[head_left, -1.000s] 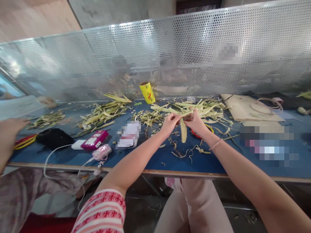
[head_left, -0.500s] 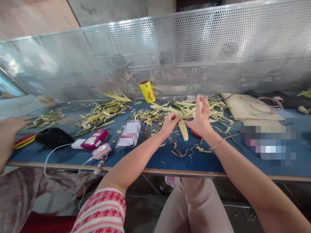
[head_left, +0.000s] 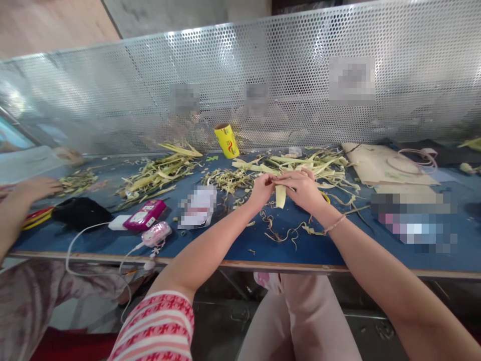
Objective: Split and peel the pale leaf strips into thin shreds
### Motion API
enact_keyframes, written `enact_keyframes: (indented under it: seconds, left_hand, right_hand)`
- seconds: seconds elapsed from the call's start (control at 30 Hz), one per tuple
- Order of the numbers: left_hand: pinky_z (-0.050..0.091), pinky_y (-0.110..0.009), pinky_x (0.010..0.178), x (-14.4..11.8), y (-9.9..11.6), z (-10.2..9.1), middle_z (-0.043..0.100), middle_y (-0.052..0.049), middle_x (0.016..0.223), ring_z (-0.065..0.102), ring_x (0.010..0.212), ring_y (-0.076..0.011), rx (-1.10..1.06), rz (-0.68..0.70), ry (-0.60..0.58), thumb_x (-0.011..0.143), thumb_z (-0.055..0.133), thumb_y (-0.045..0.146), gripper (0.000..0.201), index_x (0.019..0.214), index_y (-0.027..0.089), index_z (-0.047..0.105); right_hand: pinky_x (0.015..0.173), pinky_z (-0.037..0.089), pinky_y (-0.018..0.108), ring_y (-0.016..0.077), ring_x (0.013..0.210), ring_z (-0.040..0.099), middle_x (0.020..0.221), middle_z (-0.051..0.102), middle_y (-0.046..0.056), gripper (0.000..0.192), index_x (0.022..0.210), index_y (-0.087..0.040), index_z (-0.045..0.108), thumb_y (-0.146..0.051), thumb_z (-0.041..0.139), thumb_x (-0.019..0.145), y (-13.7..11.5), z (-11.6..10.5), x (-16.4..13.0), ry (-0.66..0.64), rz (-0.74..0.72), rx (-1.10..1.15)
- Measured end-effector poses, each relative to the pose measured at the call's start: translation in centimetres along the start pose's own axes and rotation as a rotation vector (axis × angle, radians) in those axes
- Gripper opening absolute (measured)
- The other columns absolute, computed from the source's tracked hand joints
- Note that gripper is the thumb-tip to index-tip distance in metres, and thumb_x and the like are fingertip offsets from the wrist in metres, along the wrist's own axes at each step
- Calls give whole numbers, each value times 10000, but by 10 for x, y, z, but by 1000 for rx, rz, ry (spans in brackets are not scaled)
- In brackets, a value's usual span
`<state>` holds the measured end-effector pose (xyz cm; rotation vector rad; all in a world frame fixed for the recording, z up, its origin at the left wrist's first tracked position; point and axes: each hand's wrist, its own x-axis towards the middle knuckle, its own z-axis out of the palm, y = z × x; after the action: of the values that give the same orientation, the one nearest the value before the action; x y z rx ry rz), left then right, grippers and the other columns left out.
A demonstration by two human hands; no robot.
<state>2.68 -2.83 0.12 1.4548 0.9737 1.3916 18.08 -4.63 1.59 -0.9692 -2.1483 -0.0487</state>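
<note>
Half a second ago our right hand (head_left: pixel 303 189) was splayed open; now it has folded back over the pale leaf strip (head_left: pixel 280 196), both grips clamped on it, our left hand (head_left: pixel 262 189) pinching its top above the blue surface (head_left: pixel 233 240).

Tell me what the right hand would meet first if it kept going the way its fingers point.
The right hand points left, toward the left hand. It already touches the pale leaf strip held between both hands, so past that it would likely meet the left hand's fingers.
</note>
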Motion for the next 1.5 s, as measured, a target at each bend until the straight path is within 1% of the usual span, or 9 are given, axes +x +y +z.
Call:
enact_keyframes:
  seconds: [0.2, 0.33, 0.43, 0.67, 0.9, 1.07, 1.23, 1.33, 1.5]
  left_hand:
    - [329, -229, 521, 4, -2, -6, 508, 33, 547, 435, 529, -91, 143, 70, -28, 729, 644, 336, 174, 720, 163, 630]
    - [347, -236, 561, 3, -1, -4, 539, 24, 573, 448, 557, -98, 183, 112, -58, 719, 630, 282, 129, 678, 162, 651]
    - [382, -242, 605, -1, 1, -2, 590, 5, 650, 492, 607, -110, 197, 182, -109, 687, 636, 221, 71, 644, 165, 641]
    - [384, -248, 597, -8, 7, 2, 560, 0, 640, 481, 604, -112, 344, 223, -91, 662, 700, 255, 150, 579, 168, 609]
    - [323, -248, 527, 0, 2, -5, 504, 27, 514, 424, 510, -96, 204, 34, 21, 722, 645, 301, 193, 593, 163, 607]
    - [356, -249, 529, 5, -4, -9, 507, 16, 514, 458, 524, -112, 180, 19, 55, 748, 616, 361, 267, 574, 164, 568]
    - [350, -250, 544, -2, 7, -6, 531, 15, 484, 460, 489, -108, 326, 49, 57, 766, 595, 319, 278, 542, 170, 527]
    - [359, -250, 564, -5, 11, -5, 518, 17, 516, 469, 520, -111, 401, 105, 57, 752, 594, 274, 261, 530, 175, 497]
    - [365, -237, 557, -1, 4, -5, 478, 14, 602, 460, 560, -103, 496, 260, 7, 709, 612, 207, 206, 537, 169, 505]
  right_hand:
    - [809, 422, 356, 216, 823, 614, 816, 688, 78, 343, 753, -213, 690, -363, 426, 913, 8, 1, 4, 69, 115, 185]
    - [568, 353, 291, 146, 557, 436, 512, 452, 9, 503, 519, -203, 484, -572, 437, 859, 13, 4, 7, 139, 328, 253]
    - [508, 280, 270, 107, 504, 336, 471, 342, -25, 522, 496, -198, 415, -621, 482, 793, 15, 4, 9, 115, 430, 323]
    - [542, 324, 281, 132, 536, 434, 549, 504, -2, 357, 577, -195, 517, -498, 565, 760, 16, 6, 10, 69, 489, 385]
    - [676, 404, 310, 192, 714, 569, 719, 654, 48, 282, 685, -208, 626, -358, 459, 855, 32, 9, 10, 3, 371, 283]
    - [625, 399, 295, 161, 627, 547, 676, 649, 22, 153, 745, -203, 675, -317, 580, 781, 32, 12, 9, -108, 401, 316]
    - [565, 366, 271, 126, 549, 491, 590, 574, -22, 106, 733, -201, 599, -303, 629, 728, 23, 5, 7, -21, 403, 372]
    - [532, 352, 269, 117, 510, 458, 543, 525, -35, 141, 676, -204, 548, -318, 621, 716, 16, -2, 8, 2, 394, 517]
    - [667, 456, 303, 161, 686, 595, 729, 680, 42, 182, 731, -183, 664, -355, 611, 708, 7, -10, 10, -92, 475, 958]
